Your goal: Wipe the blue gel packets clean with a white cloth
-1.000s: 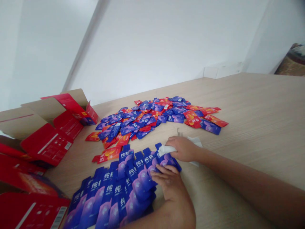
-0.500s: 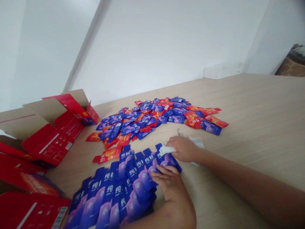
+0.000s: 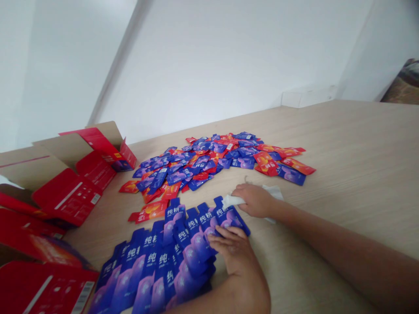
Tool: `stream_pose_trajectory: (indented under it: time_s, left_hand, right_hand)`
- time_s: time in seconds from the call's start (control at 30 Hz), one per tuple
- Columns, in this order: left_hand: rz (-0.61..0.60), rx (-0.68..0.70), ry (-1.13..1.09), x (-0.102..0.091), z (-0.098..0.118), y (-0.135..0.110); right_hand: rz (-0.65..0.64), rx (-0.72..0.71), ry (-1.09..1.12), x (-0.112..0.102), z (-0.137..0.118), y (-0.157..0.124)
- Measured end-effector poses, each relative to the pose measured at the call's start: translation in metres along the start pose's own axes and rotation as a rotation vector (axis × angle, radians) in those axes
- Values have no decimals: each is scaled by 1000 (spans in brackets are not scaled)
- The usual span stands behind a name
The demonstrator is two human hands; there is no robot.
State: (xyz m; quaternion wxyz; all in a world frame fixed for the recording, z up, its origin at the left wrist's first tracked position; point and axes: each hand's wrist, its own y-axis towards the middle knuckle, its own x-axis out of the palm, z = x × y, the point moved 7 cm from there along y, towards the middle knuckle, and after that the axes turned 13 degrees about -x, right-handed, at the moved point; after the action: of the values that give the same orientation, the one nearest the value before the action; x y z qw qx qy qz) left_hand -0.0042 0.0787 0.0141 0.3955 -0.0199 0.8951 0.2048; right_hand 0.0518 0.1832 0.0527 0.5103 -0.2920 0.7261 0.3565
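My right hand (image 3: 255, 200) pinches a crumpled white wipe (image 3: 233, 201) against the top of a blue sachet (image 3: 228, 216). A second piece of white tissue (image 3: 273, 192) lies on the table under that wrist. My left hand (image 3: 231, 249) presses curled fingers onto the blue sachets, at the edge of overlapping rows of blue sachets (image 3: 157, 261) marked with white Chinese characters. The lower ends of those rows run out of view. Beyond the hands lies a loose heap of blue and red sachets (image 3: 199, 162), with a red-orange sachet (image 3: 151, 210) near the rows.
Opened red-and-cardboard cartons (image 3: 68, 196) stand at the left edge of the light wood table (image 3: 347, 144). A white box (image 3: 307, 97) sits against the wall (image 3: 229, 56) behind the table. A patterned brown object (image 3: 404, 83) shows at the far right.
My right hand and the wipe have shifted slightly right and up along the blue sachet. My left hand stays in place, and the whole view has drifted a little.
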Motion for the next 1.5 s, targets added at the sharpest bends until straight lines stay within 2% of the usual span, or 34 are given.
stream_pose_trajectory:
  time_s: [0.13,0.27,0.37,0.5,0.63,0.77,0.87,1.0,1.13,1.27,1.4,1.5]
  left_hand:
    - [10,4,13,-1,1,1]
    - [11,0,22,-1,1,3]
    - [5,11,-5,-1,0,2]
    - [5,19,-26,-1,0,1]
    - [29,-2,-18,-1,0,1]
    - [-21,1,-66,1,0,2]
    - [-20,13,-84,-1,0,3]
    - [16,-1,-47,-4,-3,2]
    - [13,7,-39,-2,-1,1]
    - [26,-4,-3,0,1,1]
    - [14,-5,19,0,0,1]
    - [44,8,25,-3,0,0]
  right_hand:
    - [83,-76,16,-9,-15,1]
    - [-1,-191,78,4,-34,5]
    - [-22,-112,33,10,-22,5]
    - [6,15,-22,4,-1,1]
    - [87,-61,5,-4,-14,1]
    - [0,-148,73,8,-28,5]
    - [-16,-48,42,12,-14,5]
    - [8,74,-1,6,4,2]
    - [89,-57,31,-2,-14,2]
    - [8,-183,92,8,-34,6]
    - [-21,-40,36,12,-14,6]
    - [16,56,7,7,2,2]
